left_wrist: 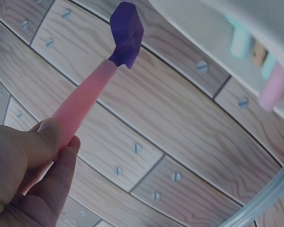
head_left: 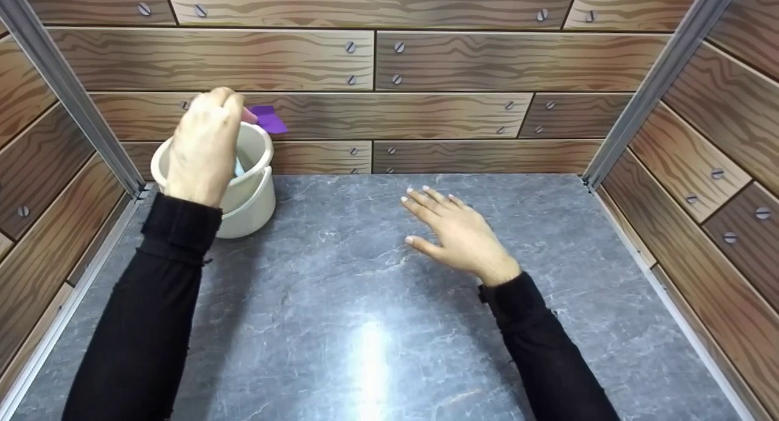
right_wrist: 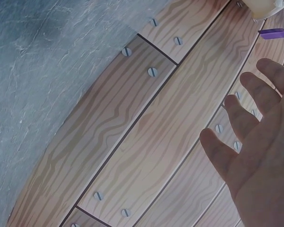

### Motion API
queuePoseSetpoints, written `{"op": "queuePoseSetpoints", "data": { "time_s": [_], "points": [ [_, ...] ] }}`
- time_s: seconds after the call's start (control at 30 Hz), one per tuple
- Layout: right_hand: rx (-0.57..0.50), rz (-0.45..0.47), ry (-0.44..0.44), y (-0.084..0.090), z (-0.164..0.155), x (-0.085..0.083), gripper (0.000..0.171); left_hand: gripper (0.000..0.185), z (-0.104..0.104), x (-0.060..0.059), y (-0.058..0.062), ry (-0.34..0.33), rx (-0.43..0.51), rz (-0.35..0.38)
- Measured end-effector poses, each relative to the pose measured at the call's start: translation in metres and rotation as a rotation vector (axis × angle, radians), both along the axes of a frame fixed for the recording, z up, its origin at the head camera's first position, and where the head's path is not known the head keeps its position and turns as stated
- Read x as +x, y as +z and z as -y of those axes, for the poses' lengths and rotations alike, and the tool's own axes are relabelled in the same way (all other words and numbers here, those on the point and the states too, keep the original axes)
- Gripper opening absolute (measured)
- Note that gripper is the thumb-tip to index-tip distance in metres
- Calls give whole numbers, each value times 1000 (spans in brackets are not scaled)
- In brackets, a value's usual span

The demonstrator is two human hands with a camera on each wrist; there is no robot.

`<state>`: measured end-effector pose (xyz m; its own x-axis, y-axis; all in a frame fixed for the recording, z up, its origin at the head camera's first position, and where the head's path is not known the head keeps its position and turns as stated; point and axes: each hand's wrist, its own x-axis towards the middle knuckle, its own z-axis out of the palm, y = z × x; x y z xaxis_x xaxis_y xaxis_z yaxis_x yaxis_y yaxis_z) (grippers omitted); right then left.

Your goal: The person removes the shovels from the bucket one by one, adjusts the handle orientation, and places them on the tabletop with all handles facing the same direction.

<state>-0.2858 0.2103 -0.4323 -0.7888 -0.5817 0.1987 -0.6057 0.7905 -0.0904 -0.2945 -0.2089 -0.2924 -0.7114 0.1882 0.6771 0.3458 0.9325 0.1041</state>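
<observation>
The left hand's (head_left: 204,144) grip pinches a pink-handled purple spatula (left_wrist: 92,90) above the cream bucket (head_left: 246,193), clear of its rim; the right hand (head_left: 456,232) hovers slack over the bench (head_left: 365,299).

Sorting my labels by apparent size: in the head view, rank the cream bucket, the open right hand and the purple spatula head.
1. Cream bucket, though the left hand hides part of it.
2. Right hand.
3. Purple spatula head, clearly smallest.

one cream bucket (head_left: 249,196) upper left, one purple-tipped pink spatula (left_wrist: 92,87), three more handles inside (left_wrist: 241,40).
</observation>
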Motion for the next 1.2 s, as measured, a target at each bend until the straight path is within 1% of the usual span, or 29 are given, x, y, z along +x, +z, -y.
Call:
{"op": "queuePoseSetpoints", "data": {
  "time_s": [0.2, 0.33, 0.57, 0.7, 0.87, 1.2],
  "points": [
    [-6, -4, -8, 0, 0, -1, 83, 39, -13, 2, -12, -67, 34, -15],
    [-4, -23, -11, 0, 0, -1, 85, 44, -20, 3, -21, -84, 37, -46],
    [-15, -55, 8, -1, -1, -1, 87, 25, -31, 9, -34, -104, 36, -89],
    [-22, -60, 13, 0, -2, -1, 88, 24, -37, 12, -42, -123, 58, -101],
    [-43, -68, 14, 0, -2, -2, 92, 30, -45, 15, -54, -141, 92, -123],
    [-73, -101, 29, -1, -3, -3, 93, 27, -60, 17, -74, -175, 86, -197]
  ]
}}
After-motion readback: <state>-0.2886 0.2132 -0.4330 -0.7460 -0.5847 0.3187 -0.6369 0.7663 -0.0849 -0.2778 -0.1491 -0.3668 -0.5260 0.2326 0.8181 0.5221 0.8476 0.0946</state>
